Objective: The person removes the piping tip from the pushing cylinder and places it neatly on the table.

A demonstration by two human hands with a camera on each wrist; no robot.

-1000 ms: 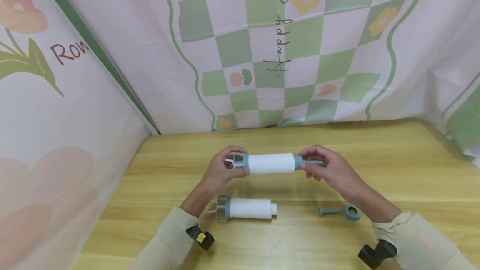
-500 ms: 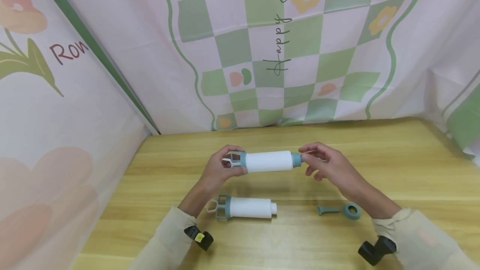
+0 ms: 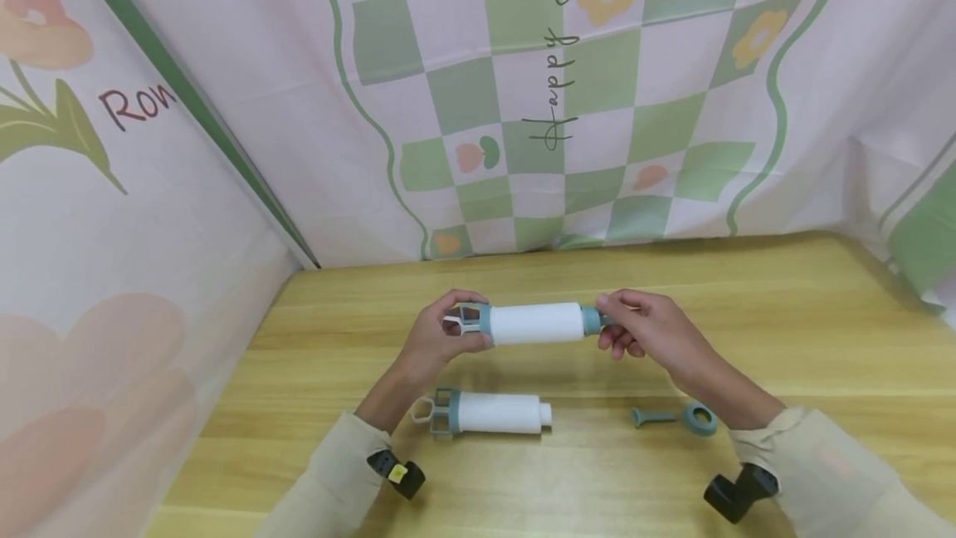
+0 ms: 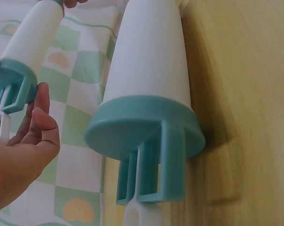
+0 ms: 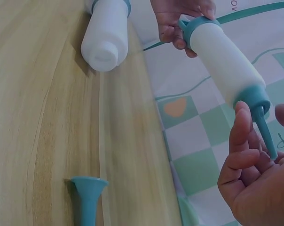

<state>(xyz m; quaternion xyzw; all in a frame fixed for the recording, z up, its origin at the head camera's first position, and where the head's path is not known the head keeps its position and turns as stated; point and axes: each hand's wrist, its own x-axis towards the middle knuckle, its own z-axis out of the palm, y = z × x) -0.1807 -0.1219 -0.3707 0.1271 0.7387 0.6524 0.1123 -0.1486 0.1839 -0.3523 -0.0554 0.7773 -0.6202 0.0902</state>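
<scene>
A white plastic syringe with a teal handle frame, white plunger ring and teal nozzle [image 3: 591, 320] is held level above the table. My left hand [image 3: 433, 337] grips its teal handle end, thumb below and fingers above the collar. My right hand [image 3: 657, 332] is at the other end, its curled fingers around the nozzle. In the right wrist view a fingertip [image 5: 243, 109] meets the teal collar, and the thumb stands apart from it. A second syringe [image 3: 499, 413], with a bare white tip, lies on the table nearer me.
A loose teal nozzle [image 3: 656, 417] and a teal ring cap [image 3: 699, 419] lie on the wooden table [image 3: 314, 388] to the right of the second syringe. A patterned curtain [image 3: 463, 98] hangs behind the table's far edge, and another panel [image 3: 187, 339] borders its left.
My right fingers have shifted at the nozzle, with the hand now turned and closer around it. The held syringe has moved slightly left. Things on the table stay put.
</scene>
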